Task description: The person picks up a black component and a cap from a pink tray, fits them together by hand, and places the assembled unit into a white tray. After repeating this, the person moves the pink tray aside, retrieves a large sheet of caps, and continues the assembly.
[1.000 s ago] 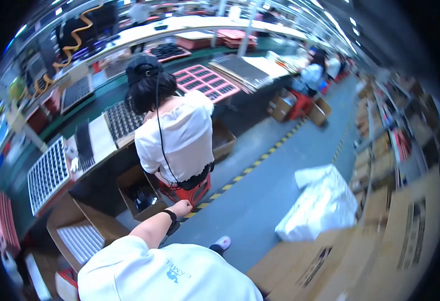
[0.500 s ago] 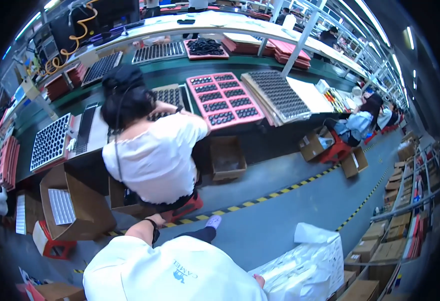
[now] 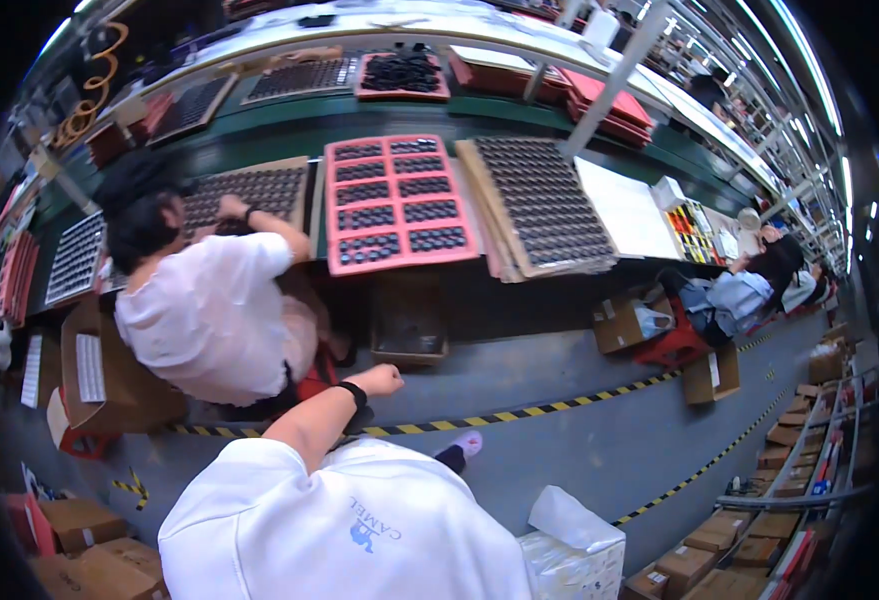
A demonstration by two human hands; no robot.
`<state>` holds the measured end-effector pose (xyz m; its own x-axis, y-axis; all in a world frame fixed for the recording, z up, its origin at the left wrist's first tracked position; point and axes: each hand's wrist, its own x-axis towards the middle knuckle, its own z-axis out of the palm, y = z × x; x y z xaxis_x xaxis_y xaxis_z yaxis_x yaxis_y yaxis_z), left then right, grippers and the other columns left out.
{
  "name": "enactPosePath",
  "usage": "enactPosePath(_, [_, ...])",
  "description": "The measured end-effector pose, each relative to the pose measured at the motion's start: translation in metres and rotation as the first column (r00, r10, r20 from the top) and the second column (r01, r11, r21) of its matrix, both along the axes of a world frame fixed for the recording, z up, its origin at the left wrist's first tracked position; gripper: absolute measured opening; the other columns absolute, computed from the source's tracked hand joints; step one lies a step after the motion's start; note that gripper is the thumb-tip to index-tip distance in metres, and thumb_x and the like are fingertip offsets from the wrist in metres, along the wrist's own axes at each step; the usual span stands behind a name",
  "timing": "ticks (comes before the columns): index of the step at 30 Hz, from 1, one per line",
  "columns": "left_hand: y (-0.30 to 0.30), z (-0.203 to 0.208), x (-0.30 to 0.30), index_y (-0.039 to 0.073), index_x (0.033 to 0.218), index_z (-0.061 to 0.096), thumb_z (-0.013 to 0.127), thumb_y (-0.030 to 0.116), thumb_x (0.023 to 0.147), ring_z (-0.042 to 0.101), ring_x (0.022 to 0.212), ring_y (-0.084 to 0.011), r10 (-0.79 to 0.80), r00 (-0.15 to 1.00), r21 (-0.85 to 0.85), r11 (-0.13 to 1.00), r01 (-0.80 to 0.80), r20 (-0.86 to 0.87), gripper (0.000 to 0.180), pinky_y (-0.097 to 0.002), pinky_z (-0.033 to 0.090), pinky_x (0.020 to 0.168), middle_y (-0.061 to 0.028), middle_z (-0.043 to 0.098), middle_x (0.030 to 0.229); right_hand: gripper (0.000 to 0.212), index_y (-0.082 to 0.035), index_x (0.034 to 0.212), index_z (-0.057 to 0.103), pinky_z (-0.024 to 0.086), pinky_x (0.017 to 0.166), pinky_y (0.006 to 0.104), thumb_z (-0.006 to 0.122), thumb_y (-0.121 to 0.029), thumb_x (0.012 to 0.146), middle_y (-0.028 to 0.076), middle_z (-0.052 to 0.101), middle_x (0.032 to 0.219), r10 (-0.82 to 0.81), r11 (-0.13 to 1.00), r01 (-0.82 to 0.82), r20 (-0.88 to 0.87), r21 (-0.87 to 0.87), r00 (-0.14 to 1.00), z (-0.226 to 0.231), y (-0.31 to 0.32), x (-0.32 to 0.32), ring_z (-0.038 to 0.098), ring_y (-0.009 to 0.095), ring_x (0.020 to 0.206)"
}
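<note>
My left hand (image 3: pixel 381 380) is raised in front of me above the aisle, below a black wristband. Its fingers are curled closed, and nothing shows in them. Nearest to it are a red stool (image 3: pixel 317 382) under a seated co-worker (image 3: pixel 209 310) and an open cardboard box (image 3: pixel 409 335) below the bench. My right hand is out of the picture. By my right side is a box-shaped load (image 3: pixel 574 570) wrapped in white plastic; what supports it is hidden.
On the bench lie a pink tray (image 3: pixel 335 215) of dark round parts and stacked brown trays (image 3: pixel 479 200). Yellow-black floor tape (image 3: pixel 529 411) runs along the aisle. Another seated worker (image 3: pixel 744 290) is farther right. Cardboard boxes (image 3: pixel 716 530) fill a rack at right.
My left arm has swung forward and up, and my view has shifted along the bench to the right. My right hand has gone from view; the co-worker now sits farther left.
</note>
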<state>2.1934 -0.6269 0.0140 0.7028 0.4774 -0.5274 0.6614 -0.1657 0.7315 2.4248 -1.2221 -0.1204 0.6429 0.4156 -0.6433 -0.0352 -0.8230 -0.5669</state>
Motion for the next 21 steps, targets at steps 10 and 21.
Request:
enactPosePath(10, [0.009, 0.024, 0.202, 0.003, 0.089, 0.059, 0.049, 0.014, 0.087, 0.059, 0.064, -0.0133, 0.645, 0.759, -0.402, 0.719, -0.566, 0.086, 0.015, -0.0257, 0.048, 0.057, -0.0068, 0.062, 0.076, 0.020, -0.005, 0.089, 0.063, 0.048, 0.050, 0.0327, 0.047, -0.016, 0.086, 0.011, 0.064, 0.075, -0.291, 0.957, 0.290, -0.135, -0.026, 0.947, 0.080, 0.161, 0.281, 0.061, 0.020, 0.061])
enactPosePath(21, [0.129, 0.043, 0.346, 0.001, 0.090, 0.057, 0.052, 0.019, 0.088, 0.059, 0.069, -0.0133, 0.741, 0.658, -0.405, 0.647, -0.646, 0.134, 0.019, -0.0252, 0.048, 0.061, -0.0075, 0.062, 0.081, 0.016, -0.003, 0.095, 0.059, 0.049, 0.061, 0.0266, 0.048, -0.013, 0.089, 0.007, 0.063, 0.079, 0.040, 0.984, -0.027, -0.068, 0.179, 0.997, 0.134, 0.423, 0.455, 0.058, 0.012, 0.066])
